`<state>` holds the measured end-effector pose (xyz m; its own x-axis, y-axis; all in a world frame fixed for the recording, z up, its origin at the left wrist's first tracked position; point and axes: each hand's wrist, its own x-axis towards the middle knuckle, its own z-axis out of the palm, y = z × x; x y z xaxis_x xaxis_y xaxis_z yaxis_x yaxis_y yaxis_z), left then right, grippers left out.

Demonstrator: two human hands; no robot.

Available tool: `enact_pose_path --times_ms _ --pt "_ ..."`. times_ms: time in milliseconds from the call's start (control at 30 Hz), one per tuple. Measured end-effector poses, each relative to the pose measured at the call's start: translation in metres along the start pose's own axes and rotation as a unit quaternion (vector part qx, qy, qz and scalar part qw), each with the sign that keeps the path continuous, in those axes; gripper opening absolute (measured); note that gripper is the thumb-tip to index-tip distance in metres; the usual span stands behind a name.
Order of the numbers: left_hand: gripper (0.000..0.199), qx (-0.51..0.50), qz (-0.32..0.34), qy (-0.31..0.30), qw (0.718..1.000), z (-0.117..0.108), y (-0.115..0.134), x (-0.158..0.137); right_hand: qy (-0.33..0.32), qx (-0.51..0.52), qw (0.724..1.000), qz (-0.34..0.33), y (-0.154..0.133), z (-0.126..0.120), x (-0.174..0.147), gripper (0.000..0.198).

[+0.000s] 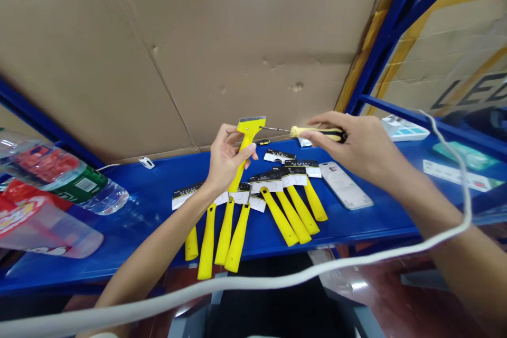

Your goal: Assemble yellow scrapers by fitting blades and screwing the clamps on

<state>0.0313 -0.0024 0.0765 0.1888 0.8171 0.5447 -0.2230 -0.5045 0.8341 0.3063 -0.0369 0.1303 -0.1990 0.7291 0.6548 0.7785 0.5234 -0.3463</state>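
My left hand point(228, 156) grips a yellow scraper point(246, 140) by its handle, its wide head with the blade edge pointing up. In my right hand point(352, 140) is a screwdriver point(303, 132) with a cream and black handle. Its thin shaft reaches left, and the tip is at the side of the scraper's head. Below my hands, several yellow handles point(206, 243) lie in two groups on the blue shelf, their near ends toward me. Black and white cards point(293, 175) lie at their far ends.
A water bottle point(85, 185) and a clear plastic cup point(55, 232) stand at left. A phone point(346, 185) lies right of the handles on the blue shelf point(150, 211). A white cable point(277, 278) crosses in front of me. Cardboard point(237, 37) backs the shelf.
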Motion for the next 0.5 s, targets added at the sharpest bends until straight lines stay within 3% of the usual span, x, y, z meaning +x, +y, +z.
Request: enact_pose_path --times_ms 133,333,500 --pt "0.052 -0.041 -0.021 -0.015 0.999 -0.002 -0.011 0.015 -0.127 -0.014 0.991 0.037 0.045 -0.01 -0.024 0.048" --pt "0.046 -0.09 -0.038 -0.005 0.995 -0.003 -0.007 0.027 -0.099 0.023 0.956 0.276 0.132 -0.003 -0.103 0.061" --pt "0.045 -0.116 -0.032 -0.023 0.992 0.007 -0.003 0.033 -0.124 0.071 0.927 0.348 0.166 0.009 -0.152 0.073"
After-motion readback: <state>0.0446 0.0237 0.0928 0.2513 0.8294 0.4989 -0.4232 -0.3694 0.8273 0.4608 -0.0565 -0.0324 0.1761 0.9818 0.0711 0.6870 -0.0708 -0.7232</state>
